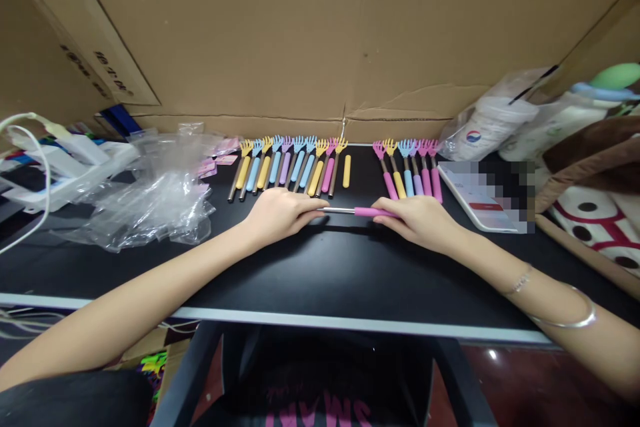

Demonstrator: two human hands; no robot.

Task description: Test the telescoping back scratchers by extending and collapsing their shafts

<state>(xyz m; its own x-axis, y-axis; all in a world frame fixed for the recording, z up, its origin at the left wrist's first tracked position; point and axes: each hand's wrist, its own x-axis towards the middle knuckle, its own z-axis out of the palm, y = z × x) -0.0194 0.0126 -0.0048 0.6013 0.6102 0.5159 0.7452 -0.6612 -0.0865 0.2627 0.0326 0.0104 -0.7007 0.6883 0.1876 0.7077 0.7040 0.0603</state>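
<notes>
Low over the black table, both hands hold one back scratcher (345, 211) with a metal rod and a pink handle. My left hand (280, 217) pinches the rod's left end; its head is hidden by the fingers. At the other end, my right hand (419, 221) grips the pink handle (370, 212). Behind the left hand lies a row of claw-headed rods with loose coloured grips between them, among them a yellow grip (347, 171) at the row's right end. Several back scratchers with handles fitted (410, 170) lie behind the right hand.
Crumpled clear plastic bags (165, 203) cover the table's left side, beside a white power strip (70, 177) with cables. To the right are a phone (480, 197), a bagged cup (493, 130) and a brown bag (590, 160). A cardboard wall (300, 33) stands behind.
</notes>
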